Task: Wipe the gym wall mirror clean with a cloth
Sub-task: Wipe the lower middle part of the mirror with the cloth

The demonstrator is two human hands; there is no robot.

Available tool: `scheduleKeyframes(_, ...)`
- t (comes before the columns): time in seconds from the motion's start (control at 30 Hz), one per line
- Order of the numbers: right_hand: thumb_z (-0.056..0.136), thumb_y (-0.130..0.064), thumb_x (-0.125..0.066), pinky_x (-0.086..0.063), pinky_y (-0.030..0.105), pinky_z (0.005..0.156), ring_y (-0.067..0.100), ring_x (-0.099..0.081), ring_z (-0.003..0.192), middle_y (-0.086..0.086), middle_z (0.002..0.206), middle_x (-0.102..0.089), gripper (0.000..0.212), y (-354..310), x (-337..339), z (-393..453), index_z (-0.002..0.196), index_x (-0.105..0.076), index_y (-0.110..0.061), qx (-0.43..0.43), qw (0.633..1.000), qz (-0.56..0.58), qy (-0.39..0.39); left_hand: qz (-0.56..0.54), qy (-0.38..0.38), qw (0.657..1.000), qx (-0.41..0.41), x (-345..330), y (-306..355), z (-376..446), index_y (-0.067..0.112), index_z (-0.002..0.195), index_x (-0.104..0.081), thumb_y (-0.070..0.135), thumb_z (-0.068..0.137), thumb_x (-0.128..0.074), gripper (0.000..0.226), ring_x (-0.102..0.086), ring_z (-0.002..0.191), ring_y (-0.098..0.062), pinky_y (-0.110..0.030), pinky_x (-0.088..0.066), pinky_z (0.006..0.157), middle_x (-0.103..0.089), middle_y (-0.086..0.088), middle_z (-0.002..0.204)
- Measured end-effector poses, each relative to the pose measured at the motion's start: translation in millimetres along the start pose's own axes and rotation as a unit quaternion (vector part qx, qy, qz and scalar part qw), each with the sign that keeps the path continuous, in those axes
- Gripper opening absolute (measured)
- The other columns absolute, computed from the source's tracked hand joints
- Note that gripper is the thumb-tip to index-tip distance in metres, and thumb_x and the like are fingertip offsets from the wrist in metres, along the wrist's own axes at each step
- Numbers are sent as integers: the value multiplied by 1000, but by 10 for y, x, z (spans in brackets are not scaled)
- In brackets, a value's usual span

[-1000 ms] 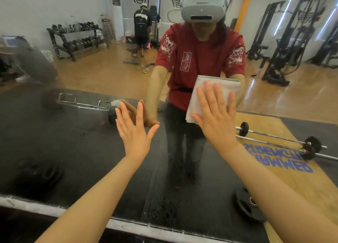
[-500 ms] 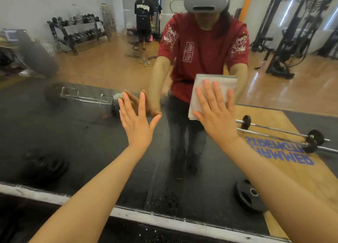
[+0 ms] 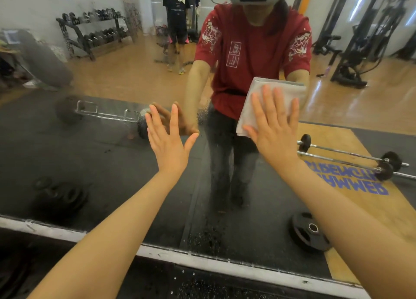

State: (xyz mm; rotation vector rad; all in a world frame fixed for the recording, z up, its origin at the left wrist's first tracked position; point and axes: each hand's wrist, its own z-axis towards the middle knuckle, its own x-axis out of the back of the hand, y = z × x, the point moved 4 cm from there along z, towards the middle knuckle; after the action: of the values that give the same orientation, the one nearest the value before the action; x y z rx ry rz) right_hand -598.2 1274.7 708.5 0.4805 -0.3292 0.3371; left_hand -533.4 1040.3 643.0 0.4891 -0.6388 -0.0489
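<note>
Both forearms are reaching in from 6 o'clock toward the wall mirror (image 3: 101, 163), whose pale bottom frame (image 3: 202, 257) is running across the low edge of the view.

Left hand (image 3: 167, 141): fingers straight and spread, gripping nothing, palm lying flat against the glass just left of centre. Judgement: it is bracing the body while the other hand works, not wiping.

Right hand (image 3: 273, 127): fingers also straight and splayed, pressing the folded white cloth (image 3: 273, 90) flat onto the glass at about 2 o'clock from centre. The cloth is sticking out above and to the left of the fingertips. A flat palm is likely chosen to spread pressure over the whole pad rather than bunching it.

Glass condition: droplets and speckled grime (image 3: 203, 235) are showing in a vertical band between the two hands, thickest toward 6 o'clock near the frame. The cloth is sitting to the right of that band, so wiping looks unfinished there.

Farther off, all in reflection: a weight plate (image 3: 308, 231) at 4 o'clock, a barbell (image 3: 351, 158) at 3 o'clock, a dumbbell rack (image 3: 94, 32) at 11 o'clock, and another person (image 3: 176, 24) standing at 12 o'clock.
</note>
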Motion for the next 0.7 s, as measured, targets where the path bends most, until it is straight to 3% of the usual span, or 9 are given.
scheduleKeyframes(0.17, 102, -44, -41, 3, 56, 120, 30, 7, 152, 11, 165, 10, 75, -118, -265, -562, 159, -3, -13, 52, 998, -10, -21, -1, 11, 1000, -5, -15, -5, 11, 31, 154, -9, 63, 91, -42, 79, -7, 148, -48, -62, -24, 114, -6, -30, 160)
scheduleKeyframes(0.33, 95, -36, -49, -6, 58, 118, 29, 5, 153, 11, 165, 10, 82, -405, -433, -1188, 159, -3, -10, 103, 993, -16, -57, 9, 16, 1000, -9, -28, -9, 16, 32, 154, -5, 62, 90, -43, 80, -9, 148, -48, -62, -25, 113, -8, -31, 160)
scheduleKeyframes(0.43, 97, -37, -47, -3, 55, 120, 27, 6, 153, 9, 166, 10, 79, -405, -348, -835, 159, -4, -12, 96, 995, -6, -35, 5, 15, 1000, -6, -24, -12, 13, 33, 153, -5, 63, 90, -42, 79, -8, 148, -48, -62, -26, 113, -8, -31, 160)
scheduleKeyframes(0.57, 99, -42, -45, 3, 55, 119, 31, 3, 151, 12, 163, -1, 79, -281, -136, -119, 158, -1, -13, 12, 1000, 16, -1, 2, 14, 1000, -4, -13, -12, 15, 36, 152, 0, 64, 89, -40, 80, -8, 148, -47, -62, -26, 113, -8, -31, 160)
scheduleKeyframes(0.7, 101, -42, -41, 7, 55, 120, 31, 8, 152, 13, 165, 5, 75, -385, -198, -208, 158, -2, -13, 12, 1000, 4, -1, -6, 17, 1000, -6, -4, 2, 16, 36, 153, 0, 63, 89, -41, 80, -8, 148, -47, -62, -27, 113, -8, -30, 160)
